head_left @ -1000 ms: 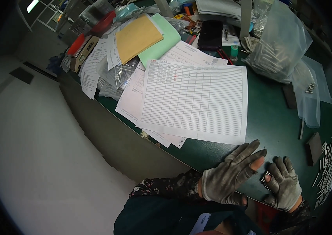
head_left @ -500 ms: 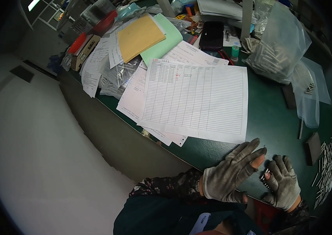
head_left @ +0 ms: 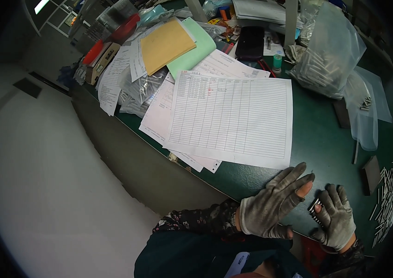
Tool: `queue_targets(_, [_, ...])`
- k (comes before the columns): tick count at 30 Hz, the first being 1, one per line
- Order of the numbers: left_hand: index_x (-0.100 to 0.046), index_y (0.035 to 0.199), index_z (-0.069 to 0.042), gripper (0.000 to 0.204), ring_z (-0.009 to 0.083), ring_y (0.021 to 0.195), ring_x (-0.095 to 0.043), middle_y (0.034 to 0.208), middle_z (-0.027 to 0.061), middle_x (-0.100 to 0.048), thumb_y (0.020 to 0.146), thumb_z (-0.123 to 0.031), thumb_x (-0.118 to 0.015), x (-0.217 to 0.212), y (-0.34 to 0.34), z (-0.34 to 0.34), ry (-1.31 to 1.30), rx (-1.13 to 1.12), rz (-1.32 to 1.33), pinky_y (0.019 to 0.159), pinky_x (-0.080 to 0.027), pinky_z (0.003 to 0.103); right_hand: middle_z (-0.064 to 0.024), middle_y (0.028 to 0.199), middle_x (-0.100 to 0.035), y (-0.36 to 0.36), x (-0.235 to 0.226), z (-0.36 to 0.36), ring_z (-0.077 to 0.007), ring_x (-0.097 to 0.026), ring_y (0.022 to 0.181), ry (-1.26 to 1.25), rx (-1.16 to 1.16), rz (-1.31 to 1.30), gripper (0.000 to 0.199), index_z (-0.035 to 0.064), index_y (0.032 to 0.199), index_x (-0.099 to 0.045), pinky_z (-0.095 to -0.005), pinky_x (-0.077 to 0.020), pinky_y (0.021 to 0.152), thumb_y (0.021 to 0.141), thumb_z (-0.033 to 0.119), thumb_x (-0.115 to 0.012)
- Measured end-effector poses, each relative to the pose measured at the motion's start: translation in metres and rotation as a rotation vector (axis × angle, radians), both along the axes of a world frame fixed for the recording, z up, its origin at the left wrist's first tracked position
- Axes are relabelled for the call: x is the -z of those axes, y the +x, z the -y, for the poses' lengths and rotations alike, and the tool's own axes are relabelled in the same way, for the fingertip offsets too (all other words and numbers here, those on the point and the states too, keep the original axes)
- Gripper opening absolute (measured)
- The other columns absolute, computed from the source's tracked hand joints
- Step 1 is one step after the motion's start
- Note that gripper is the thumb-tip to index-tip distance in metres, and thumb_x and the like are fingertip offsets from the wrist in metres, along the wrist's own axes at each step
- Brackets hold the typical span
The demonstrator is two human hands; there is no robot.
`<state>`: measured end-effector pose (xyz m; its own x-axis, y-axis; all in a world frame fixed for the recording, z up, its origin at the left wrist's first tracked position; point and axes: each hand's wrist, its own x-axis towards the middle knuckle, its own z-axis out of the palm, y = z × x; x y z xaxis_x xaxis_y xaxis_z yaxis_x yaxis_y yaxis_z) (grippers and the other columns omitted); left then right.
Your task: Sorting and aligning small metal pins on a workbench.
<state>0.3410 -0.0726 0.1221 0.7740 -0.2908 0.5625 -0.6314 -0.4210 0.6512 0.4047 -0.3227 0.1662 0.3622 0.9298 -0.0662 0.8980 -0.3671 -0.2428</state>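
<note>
My left hand [head_left: 275,206], in a worn grey glove with bare fingertips, reaches over the front edge of the green table. Its fingers are stretched out and nothing shows in them. Close by on the right, my right hand [head_left: 338,217], gloved the same way, has its fingers bent around a row of short metal pins [head_left: 316,209]. The pins' ends stick out on the side facing my left hand; the rest of them is hidden by the fingers. A heap of loose metal pins [head_left: 386,199] lies to the right of my right hand.
A ruled paper sheet [head_left: 233,120] lies beyond my left hand, over other papers and a brown envelope [head_left: 166,44]. A dark block [head_left: 370,176] stands beside the pin heap. Plastic bags of metal parts [head_left: 324,65], a black phone [head_left: 250,42] and a small green-capped bottle [head_left: 277,62] are farther back.
Both hands stay in nearly the same place. The fingers of my right hand have shifted slightly, and the row of pins shows a little differently.
</note>
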Motion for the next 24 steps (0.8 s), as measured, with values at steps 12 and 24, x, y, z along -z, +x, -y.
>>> queue_targets(12, [-0.015, 0.145, 0.001, 0.093, 0.0479, 0.133, -0.023, 0.142, 0.0285, -0.029, 0.085, -0.070, -0.029, -0.002, 0.000, -0.004, 0.006, -0.018, -0.024, 0.106, -0.020, 0.058, -0.0161, 0.136, -0.041, 0.011, -0.004, -0.035, -0.0366, -0.032, 0.132, -0.007, -0.017, -0.043, 0.070, 0.0148, 0.140, -0.034, -0.0517, -0.0175, 0.111, 0.089, 0.063, -0.026])
queue_targets(24, [-0.016, 0.144, 0.002, 0.093, 0.0480, 0.133, -0.024, 0.142, 0.0287, -0.029, 0.086, -0.070, -0.028, -0.002, -0.003, -0.004, -0.014, -0.055, -0.022, 0.106, -0.020, 0.058, -0.0179, 0.138, -0.039, 0.021, -0.001, -0.063, -0.0387, -0.032, 0.132, -0.005, -0.035, -0.071, 0.074, 0.0097, 0.136, -0.040, -0.0521, -0.0158, 0.111, 0.088, 0.064, -0.028])
